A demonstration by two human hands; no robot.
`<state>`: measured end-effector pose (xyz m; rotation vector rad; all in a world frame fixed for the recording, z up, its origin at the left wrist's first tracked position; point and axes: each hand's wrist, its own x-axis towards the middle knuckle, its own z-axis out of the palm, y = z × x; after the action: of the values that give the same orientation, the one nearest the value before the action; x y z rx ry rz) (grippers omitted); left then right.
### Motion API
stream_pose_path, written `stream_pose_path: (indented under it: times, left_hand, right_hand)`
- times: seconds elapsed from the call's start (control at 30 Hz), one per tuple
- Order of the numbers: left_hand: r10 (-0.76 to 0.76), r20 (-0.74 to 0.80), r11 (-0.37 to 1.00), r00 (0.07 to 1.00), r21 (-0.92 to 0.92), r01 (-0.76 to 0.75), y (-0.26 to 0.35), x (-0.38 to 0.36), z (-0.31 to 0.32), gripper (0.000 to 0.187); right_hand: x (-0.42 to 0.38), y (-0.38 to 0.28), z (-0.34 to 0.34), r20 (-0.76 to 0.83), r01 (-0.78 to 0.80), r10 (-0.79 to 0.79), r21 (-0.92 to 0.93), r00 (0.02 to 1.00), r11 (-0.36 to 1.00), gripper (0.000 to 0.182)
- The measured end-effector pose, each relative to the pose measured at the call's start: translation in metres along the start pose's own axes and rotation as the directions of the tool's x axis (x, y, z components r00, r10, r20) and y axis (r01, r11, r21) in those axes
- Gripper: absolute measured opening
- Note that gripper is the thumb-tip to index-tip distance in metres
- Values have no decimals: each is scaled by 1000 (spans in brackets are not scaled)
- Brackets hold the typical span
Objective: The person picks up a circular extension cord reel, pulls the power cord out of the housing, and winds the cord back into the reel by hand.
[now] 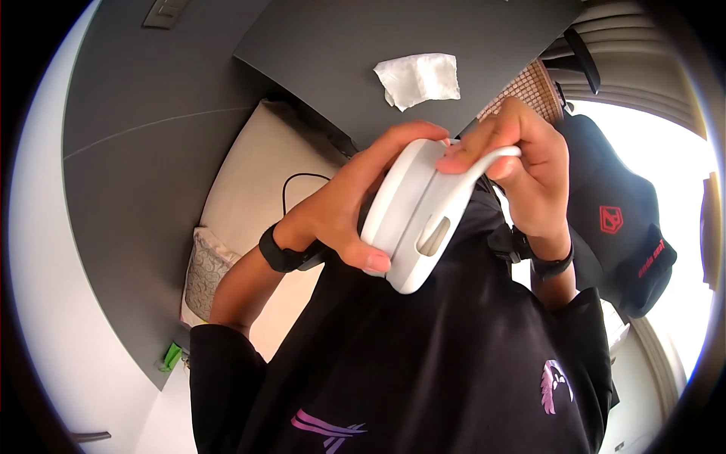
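Observation:
A round white device (416,208) with a seam around its side and an oval slot is held up in front of the black shirt, tilted. My left hand (340,200) wraps round its left side, thumb low on the edge and fingers over the top. At the upper right, my right hand (522,163) is closed on the device's curved white strap or handle (488,163), fingertips at the seam. A crumpled white tissue (420,79) lies on the dark grey tabletop (325,45) beyond the hands.
A black chair (612,204) with red markings stands at the right. Behind my left arm are a beige cushioned surface (253,163), a patterned pillow (212,268) and a thin black cable (286,189). A green packet (171,356) is at the lower left.

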<state>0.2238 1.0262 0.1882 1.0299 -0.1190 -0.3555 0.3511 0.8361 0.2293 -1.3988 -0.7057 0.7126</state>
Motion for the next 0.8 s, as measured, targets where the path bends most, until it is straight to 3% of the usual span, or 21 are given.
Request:
stream_pose_path:
  times: [0.1, 0.2, 0.3, 0.37, 0.4, 0.5, 0.6, 0.7, 0.8]
  left_hand:
    - [-76, -106, 997, 991, -28, 73, 9, 2, 11, 105]
    - [-139, -38, 990, 990, -2, 139, 7, 8, 0, 90]
    - [-368, -9, 929, 930, -38, 368, 18, 14, -5, 79]
    - [-406, 19, 914, 914, 3, 406, 18, 16, -10, 77]
    - [-426, 36, 905, 904, 25, 426, 18, 16, -11, 77]
    - [-237, -83, 971, 968, -18, 237, 17, 15, 2, 76]
    - [-85, -78, 995, 993, -64, 80, 16, 17, 6, 72]
    - [-96, -32, 987, 995, -131, 91, 14, 17, 5, 68]
    - [-76, 17, 997, 997, -24, 76, 20, 20, 5, 63]
  right_hand:
    - [-2, -8, 8, -2, 32, -32, 52, 999, 998, 44]
    - [-1, -15, 12, -3, 48, -48, 10, 999, 999, 44]
    - [1, -12, 11, 25, 91, -91, 1, 996, 996, 41]
    - [3, -7, 8, 44, 170, -171, 23, 984, 985, 34]
    - [3, -8, 7, 44, 129, -129, 20, 991, 991, 37]
    - [2, -10, 4, 29, 48, -49, 16, 998, 999, 43]
    - [2, -8, 5, 4, 60, -60, 50, 998, 997, 42]
    - [3, -13, 3, -16, 96, -95, 85, 995, 992, 39]
    - [-1, -34, -2, -19, 151, -154, -111, 988, 982, 39]
